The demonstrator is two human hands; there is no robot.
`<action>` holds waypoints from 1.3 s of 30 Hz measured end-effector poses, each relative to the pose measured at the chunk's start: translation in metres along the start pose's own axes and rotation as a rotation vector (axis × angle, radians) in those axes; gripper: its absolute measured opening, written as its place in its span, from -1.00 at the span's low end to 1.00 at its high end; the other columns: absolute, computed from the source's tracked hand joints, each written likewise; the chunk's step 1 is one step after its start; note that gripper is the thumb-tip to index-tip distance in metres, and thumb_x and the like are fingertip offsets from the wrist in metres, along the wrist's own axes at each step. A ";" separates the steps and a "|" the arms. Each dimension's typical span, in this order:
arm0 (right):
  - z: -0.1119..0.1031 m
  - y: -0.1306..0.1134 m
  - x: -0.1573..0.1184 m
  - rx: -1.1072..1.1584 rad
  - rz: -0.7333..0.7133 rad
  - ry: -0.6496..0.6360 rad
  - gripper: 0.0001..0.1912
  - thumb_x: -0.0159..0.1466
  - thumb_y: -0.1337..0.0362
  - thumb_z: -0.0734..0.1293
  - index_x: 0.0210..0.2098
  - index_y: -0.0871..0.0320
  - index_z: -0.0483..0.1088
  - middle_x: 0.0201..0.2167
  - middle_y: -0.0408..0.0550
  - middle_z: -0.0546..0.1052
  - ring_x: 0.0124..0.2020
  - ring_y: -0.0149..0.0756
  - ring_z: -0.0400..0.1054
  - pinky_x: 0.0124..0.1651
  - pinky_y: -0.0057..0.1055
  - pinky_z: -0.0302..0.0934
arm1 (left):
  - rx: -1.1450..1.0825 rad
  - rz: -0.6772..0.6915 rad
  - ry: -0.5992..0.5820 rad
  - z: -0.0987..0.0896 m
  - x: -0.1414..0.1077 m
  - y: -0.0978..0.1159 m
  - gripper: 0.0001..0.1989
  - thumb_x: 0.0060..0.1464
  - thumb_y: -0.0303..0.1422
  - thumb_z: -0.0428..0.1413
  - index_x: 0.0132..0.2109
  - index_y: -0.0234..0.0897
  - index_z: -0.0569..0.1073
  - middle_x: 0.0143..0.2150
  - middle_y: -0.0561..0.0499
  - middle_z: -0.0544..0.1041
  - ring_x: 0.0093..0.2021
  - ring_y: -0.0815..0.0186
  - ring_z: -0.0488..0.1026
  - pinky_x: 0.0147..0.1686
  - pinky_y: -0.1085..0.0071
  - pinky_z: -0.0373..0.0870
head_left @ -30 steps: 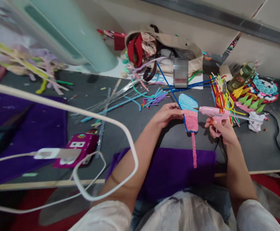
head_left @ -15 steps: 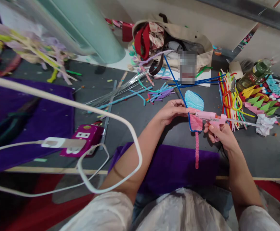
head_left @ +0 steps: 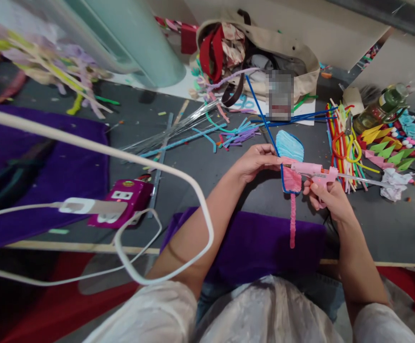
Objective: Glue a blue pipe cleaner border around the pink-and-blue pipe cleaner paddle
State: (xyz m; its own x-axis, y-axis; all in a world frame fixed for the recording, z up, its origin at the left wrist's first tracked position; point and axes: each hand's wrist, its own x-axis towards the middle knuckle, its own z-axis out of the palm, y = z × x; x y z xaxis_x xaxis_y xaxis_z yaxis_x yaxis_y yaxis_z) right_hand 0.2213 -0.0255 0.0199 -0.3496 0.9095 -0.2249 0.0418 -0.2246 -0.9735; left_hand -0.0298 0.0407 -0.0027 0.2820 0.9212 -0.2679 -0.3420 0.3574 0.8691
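My right hand [head_left: 326,194] is closed around the handle of a pink glue gun [head_left: 309,169], with a long clear glue stick [head_left: 362,179] sticking out of its back. The gun's nozzle touches or lies very near a pink and light-blue pipe-cleaner shape [head_left: 290,145], which has a pink stem [head_left: 292,221] hanging down. Fingers of my left hand [head_left: 259,162] pinch this shape at its left edge, along with a dark blue pipe cleaner [head_left: 262,114] that runs along its side and reaches up past it. The exact fingertip contact is partly hidden.
Several bundled pipe cleaners [head_left: 343,147] lie right, near a green bottle [head_left: 382,107] and crumpled paper [head_left: 396,184]. A white cable [head_left: 179,178] loops across the left foreground near a magenta power socket [head_left: 123,202]. A canvas bag [head_left: 303,71] stands behind; purple cloth [head_left: 261,247] lies in front.
The view has shifted slightly. Both hands keep their hold, and the glue gun's nozzle stays at the left edge of the pipe-cleaner shape.
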 end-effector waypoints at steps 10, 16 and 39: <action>-0.001 0.001 0.000 0.000 0.015 -0.007 -0.51 0.25 -0.17 0.47 -0.36 0.18 0.52 -0.64 -0.16 0.45 -0.70 -0.50 0.16 -0.66 -0.49 0.00 | -0.021 -0.016 -0.013 -0.001 0.002 -0.001 -0.58 -0.39 -0.33 0.51 -0.40 -0.33 0.49 -0.45 0.09 0.55 -0.41 0.33 0.54 -0.26 0.33 0.52; -0.003 0.002 0.000 -0.023 0.018 -0.020 -0.50 0.25 -0.18 0.46 -0.36 0.19 0.51 -0.66 -0.17 0.43 -0.70 -0.50 0.16 -0.65 -0.51 0.01 | -0.021 -0.021 -0.022 -0.002 0.001 -0.001 -0.60 -0.38 -0.33 0.51 -0.42 -0.33 0.49 -0.47 0.10 0.55 -0.42 0.34 0.54 -0.25 0.33 0.52; -0.003 0.000 -0.003 -0.045 0.025 -0.030 -0.49 0.28 -0.18 0.44 -0.42 0.18 0.48 -0.69 -0.19 0.38 -0.72 -0.51 0.14 -0.65 -0.51 -0.06 | -0.005 -0.017 -0.015 -0.004 0.003 -0.002 -0.60 -0.38 -0.33 0.53 -0.42 -0.34 0.51 -0.48 0.08 0.55 -0.45 0.34 0.53 -0.30 0.35 0.52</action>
State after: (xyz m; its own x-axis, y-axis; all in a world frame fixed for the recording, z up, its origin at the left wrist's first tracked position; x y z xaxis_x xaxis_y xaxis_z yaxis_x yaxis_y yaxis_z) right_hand 0.2251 -0.0276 0.0208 -0.3762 0.8925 -0.2487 0.0923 -0.2309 -0.9686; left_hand -0.0316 0.0431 -0.0071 0.3017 0.9125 -0.2763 -0.3412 0.3739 0.8624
